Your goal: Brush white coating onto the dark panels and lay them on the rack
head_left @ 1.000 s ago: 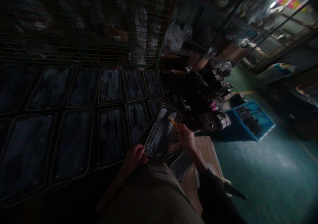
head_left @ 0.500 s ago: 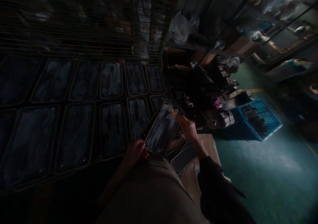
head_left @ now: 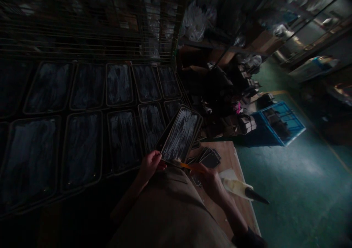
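My left hand [head_left: 150, 164] is closed on the near left corner of a dark rectangular panel [head_left: 182, 134] with rounded corners, held tilted before me. Pale streaks run along the panel's face. My right hand [head_left: 207, 176] grips a brush [head_left: 188, 166] with an orange handle, its bristles touching the panel's near edge. Beneath and behind the held panel lies another dark one, partly hidden. Similar streaked panels, such as this panel [head_left: 84, 149], lie in two rows on my left.
A wooden table [head_left: 233, 156] at my right bears several dark panels [head_left: 210, 159] and a pale bottle with a black nozzle [head_left: 239, 189]. Beyond are a blue crate [head_left: 298, 127], piled boxes [head_left: 247, 123], a wire grid [head_left: 110, 39] and shelves with plastic bags [head_left: 195, 21].
My right hand has drawn the brush from the panel's far end down to its near edge. The wooden table and the bottle show more now. My left hand keeps its hold.
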Tool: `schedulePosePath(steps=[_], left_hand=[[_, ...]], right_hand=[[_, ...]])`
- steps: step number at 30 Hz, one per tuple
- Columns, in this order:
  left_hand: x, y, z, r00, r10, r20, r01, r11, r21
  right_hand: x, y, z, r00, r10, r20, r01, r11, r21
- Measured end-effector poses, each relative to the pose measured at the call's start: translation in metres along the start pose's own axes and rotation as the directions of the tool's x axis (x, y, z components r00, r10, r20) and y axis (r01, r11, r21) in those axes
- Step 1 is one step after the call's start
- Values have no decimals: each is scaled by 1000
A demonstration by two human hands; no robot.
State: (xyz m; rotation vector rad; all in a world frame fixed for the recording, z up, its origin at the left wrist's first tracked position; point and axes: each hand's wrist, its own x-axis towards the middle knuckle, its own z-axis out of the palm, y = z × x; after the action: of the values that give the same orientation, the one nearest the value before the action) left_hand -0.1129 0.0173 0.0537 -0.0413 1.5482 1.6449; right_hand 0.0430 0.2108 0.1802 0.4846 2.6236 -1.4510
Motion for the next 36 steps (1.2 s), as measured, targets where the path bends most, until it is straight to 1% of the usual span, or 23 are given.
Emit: schedulePosePath(steps=[1, 3, 5, 6, 8, 9, 11, 14, 15, 16, 18, 19, 21, 24, 27, 30, 32, 34, 36], left_hand=[[0, 1, 0, 1000, -8, 5, 8, 1000, -3], [0, 2, -1, 1000, -20, 16, 20, 1000, -5], [0, 3, -1, 999, -29, 20, 29, 1000, 8], [1, 4, -1, 999, -35, 21, 35, 999, 13], [1, 3, -2, 998, -49, 25, 49, 999, 13], [2, 3, -3, 998, -54, 29, 54, 999, 5], [2, 2, -4, 998, -54, 41, 54, 998, -22], [1, 1, -6, 998, -44, 55, 47, 997, -55], [1, 1, -6, 997, -45, 57, 48, 997, -54], [1, 1, -6, 997, -48, 55, 51, 998, -48], [1, 2, -7, 997, -52, 61, 55, 998, -34], [1, 3, -7, 996, -53, 70, 55, 998, -29], [0, 6, -7, 994, -54, 98, 58, 998, -32], [-2, 14, -6, 995, -28, 100, 32, 999, -33], [-8, 30, -3, 992, 79, 102, -78, 997, -19], [-17, 52, -1, 967, 193, 165, -186, 981, -55], [-24, 67, -2, 948, 253, 192, -236, 966, -109], [-31, 79, -7, 935, 307, 179, -279, 945, -169], [-38, 89, -18, 926, 359, 113, -332, 921, -205]], right_hand=[[4, 0, 0, 999, 19, -42, -18, 1000, 21], [17, 2, 2, 986, 30, -162, -24, 999, 38], [31, 4, 9, 964, -16, -266, 18, 1000, 5], [36, 4, 14, 957, -51, -286, 46, 999, -23], [37, 4, 24, 963, -93, -251, 79, 995, -66], [34, 3, 28, 973, -90, -213, 77, 995, -70], [22, 3, 31, 988, -47, -144, 42, 998, -42], [7, 6, 25, 994, 25, -106, -20, 999, 51], [7, 8, 20, 992, 44, -117, -35, 996, 76], [8, 11, 15, 987, 60, -152, -47, 995, 88], [14, 18, 6, 957, 78, -280, -61, 996, 66], [18, 21, 2, 930, 77, -359, -67, 997, 39], [24, 25, -3, 860, 52, -508, -72, 997, -21], [26, 30, -4, 771, 6, -637, -69, 995, -74], [26, 35, -5, 719, -17, -695, -58, 995, -84], [29, 41, -8, 678, -31, -735, -17, 998, -57], [32, 45, -11, 659, -32, -751, 9, 999, -34], [36, 47, -14, 660, -21, -751, -8, 999, -36], [39, 48, -16, 649, -18, -760, -44, 997, -62]])
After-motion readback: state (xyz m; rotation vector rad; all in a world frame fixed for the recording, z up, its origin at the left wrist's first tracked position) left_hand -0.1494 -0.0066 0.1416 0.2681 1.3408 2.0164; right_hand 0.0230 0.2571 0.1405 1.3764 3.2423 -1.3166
